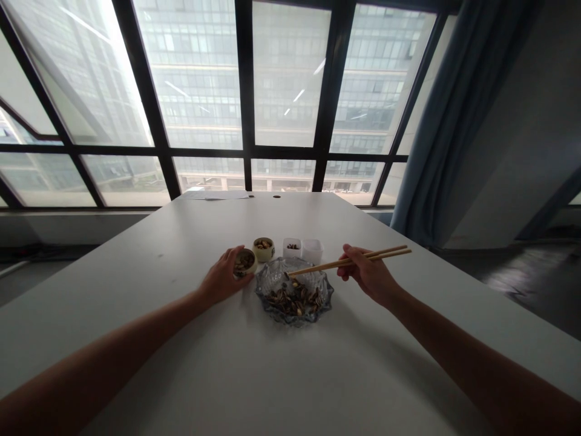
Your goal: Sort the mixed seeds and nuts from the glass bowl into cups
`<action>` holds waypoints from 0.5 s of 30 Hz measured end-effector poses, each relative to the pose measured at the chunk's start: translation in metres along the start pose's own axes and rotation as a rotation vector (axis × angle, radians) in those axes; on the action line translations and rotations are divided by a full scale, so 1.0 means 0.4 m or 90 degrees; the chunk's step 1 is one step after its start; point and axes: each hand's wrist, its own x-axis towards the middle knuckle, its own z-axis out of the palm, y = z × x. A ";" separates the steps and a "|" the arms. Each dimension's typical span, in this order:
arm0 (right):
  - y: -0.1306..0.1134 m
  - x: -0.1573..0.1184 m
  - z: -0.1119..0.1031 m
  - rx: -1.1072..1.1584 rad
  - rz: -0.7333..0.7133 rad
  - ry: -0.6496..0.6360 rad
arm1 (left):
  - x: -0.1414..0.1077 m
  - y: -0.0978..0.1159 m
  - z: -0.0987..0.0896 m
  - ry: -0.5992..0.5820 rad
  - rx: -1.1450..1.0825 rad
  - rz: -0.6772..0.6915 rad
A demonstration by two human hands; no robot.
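Right hand (370,275) with chopsticks (324,266) over bowl (271,277), perhaps seed (286,275) at tips

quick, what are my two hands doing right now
Left hand: closed around a small round cup.
Right hand: closed, holding chopsticks with their tips over the glass bowl.

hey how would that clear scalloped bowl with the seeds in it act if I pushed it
The clear bowl looks like glass, so it's probably stiff and could chip if knocked. Being wide and low, it would likely slide rather than tip. The loose seeds heaped inside might shift.
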 end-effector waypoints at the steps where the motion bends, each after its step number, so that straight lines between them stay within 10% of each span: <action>1: -0.002 -0.002 0.002 0.000 -0.008 0.003 | 0.000 0.000 0.000 0.000 0.000 0.000; 15: -0.024 -0.041 0.021 -0.188 -0.189 -0.030 | -0.001 0.005 -0.001 0.010 0.002 0.006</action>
